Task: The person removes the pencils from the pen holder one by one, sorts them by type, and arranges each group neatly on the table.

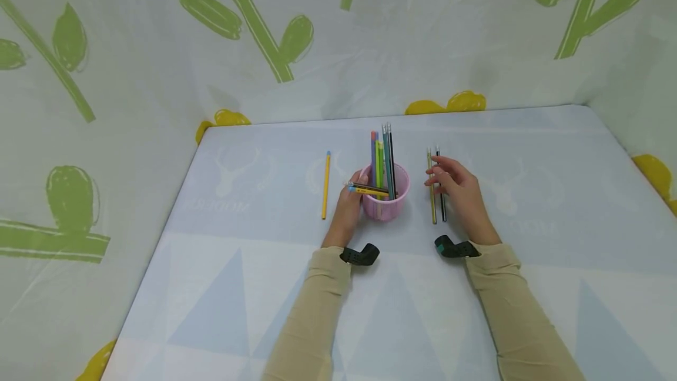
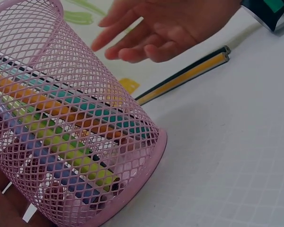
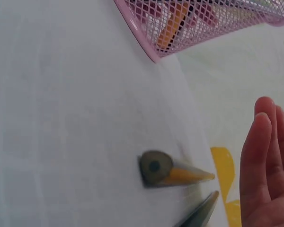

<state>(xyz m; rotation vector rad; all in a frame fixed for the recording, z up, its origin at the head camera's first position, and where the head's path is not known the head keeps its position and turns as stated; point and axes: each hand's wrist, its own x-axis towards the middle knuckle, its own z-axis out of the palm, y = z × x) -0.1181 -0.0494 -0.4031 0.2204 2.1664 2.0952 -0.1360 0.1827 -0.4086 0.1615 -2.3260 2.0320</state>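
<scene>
I'd keep the left hand (image 1: 346, 210) curled round the pink, round wire-mesh cup (image 1: 385, 210) on the white-and-blue printed counter (image 1: 529, 316), steadying its light weave, and pinch mid-barrel either the slim yellow-and-dark striped pencil (image 1: 433, 204) or the slim black pencil (image 1: 443, 209) lying beside the right hand (image 1: 465, 193), whose fingers hang loosely parted, holding nothing.

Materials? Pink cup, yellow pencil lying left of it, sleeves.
Pink cup: probably coated metal mesh with a satin finish; the see-through diamond lattice suggests it, though plastic is possible.
Yellow pencil: likely painted wood, judging by its slim, straight, evenly coloured body; no bare wood is visible.
Sleeves: apparently woven fabric, matte beige, with soft creases and folds.
</scene>
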